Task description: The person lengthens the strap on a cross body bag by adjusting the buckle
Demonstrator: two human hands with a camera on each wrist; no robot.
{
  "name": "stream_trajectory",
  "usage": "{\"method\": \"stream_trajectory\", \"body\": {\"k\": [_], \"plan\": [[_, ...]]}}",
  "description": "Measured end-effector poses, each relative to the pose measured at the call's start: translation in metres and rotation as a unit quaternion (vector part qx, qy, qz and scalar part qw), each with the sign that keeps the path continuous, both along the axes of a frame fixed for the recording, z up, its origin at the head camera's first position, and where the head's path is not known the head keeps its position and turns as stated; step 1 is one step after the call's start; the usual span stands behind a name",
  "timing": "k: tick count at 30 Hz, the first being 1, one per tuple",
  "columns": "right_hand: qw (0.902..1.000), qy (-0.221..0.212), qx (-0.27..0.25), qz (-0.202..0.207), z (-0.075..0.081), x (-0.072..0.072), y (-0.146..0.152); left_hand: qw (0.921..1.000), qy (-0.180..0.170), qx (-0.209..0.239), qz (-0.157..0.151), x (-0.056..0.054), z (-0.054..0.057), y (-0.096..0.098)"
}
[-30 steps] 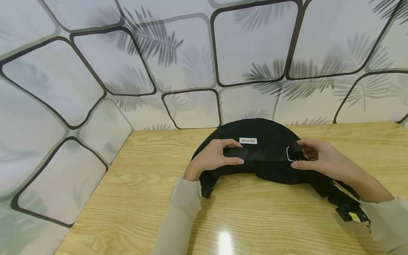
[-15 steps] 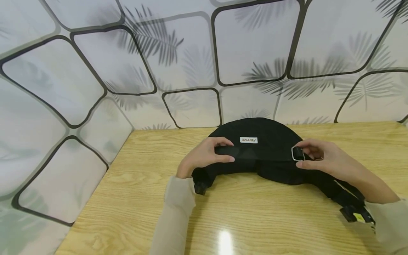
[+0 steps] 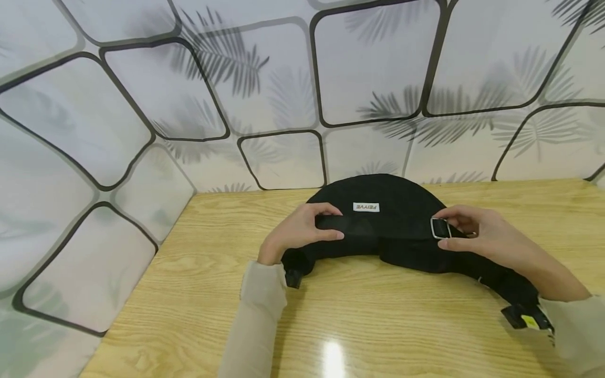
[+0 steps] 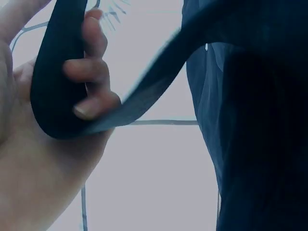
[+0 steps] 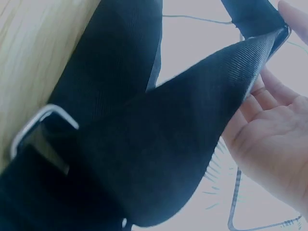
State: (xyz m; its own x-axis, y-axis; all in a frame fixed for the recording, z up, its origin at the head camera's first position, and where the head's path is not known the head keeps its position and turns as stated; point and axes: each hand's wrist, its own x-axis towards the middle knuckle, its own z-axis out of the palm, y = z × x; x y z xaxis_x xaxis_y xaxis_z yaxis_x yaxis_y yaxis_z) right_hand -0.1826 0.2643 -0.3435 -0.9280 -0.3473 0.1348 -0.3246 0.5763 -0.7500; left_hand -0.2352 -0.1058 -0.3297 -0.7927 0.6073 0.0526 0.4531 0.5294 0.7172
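Note:
A black half-moon bag (image 3: 387, 194) with a white label (image 3: 366, 207) lies on the table, the label's lettering upside down. Across its front runs a black webbing strap (image 3: 385, 228), stretched between both hands. My left hand (image 3: 299, 228) grips the strap's left end; in the left wrist view the strap (image 4: 53, 101) loops within the curled fingers. At the other side, my right hand (image 3: 498, 244) pinches the strap at a silver metal slider buckle (image 3: 440, 228). In the right wrist view the webbing (image 5: 159, 139) twists up toward the fingertips, and a metal ring (image 5: 45, 118) sits lower left.
A black plastic clip (image 3: 293, 278) hangs below my left wrist. Another black clip (image 3: 515, 316) with a yellow piece (image 3: 529, 321) lies by my right sleeve. The wooden table (image 3: 378, 320) meets a patterned backdrop (image 3: 279, 84) behind the bag and on the left.
My left hand has moved left along with the strap's end, and the strap is pulled out longer. The slider buckle has turned to face up flat; my right hand has barely shifted.

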Motion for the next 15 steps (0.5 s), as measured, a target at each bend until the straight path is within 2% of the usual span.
{"method": "stream_trajectory", "body": {"k": [4, 8, 11, 15], "plan": [[1.0000, -0.003, -0.006, 0.003, 0.001, -0.001, -0.007, 0.9996, 0.025, -0.005, -0.008, 0.002, 0.000, 0.007], [0.9999, -0.008, -0.007, 0.008, 0.004, -0.003, -0.012, 0.9973, 0.059, -0.036, -0.028, 0.006, 0.002, 0.020], [0.9999, -0.009, -0.005, 0.011, 0.006, -0.003, -0.014, 0.9936, 0.080, -0.063, -0.049, 0.007, 0.004, 0.036], [0.9998, -0.009, -0.005, 0.018, 0.006, -0.005, -0.020, 0.9911, 0.081, -0.076, -0.073, 0.008, 0.004, 0.063]]}}
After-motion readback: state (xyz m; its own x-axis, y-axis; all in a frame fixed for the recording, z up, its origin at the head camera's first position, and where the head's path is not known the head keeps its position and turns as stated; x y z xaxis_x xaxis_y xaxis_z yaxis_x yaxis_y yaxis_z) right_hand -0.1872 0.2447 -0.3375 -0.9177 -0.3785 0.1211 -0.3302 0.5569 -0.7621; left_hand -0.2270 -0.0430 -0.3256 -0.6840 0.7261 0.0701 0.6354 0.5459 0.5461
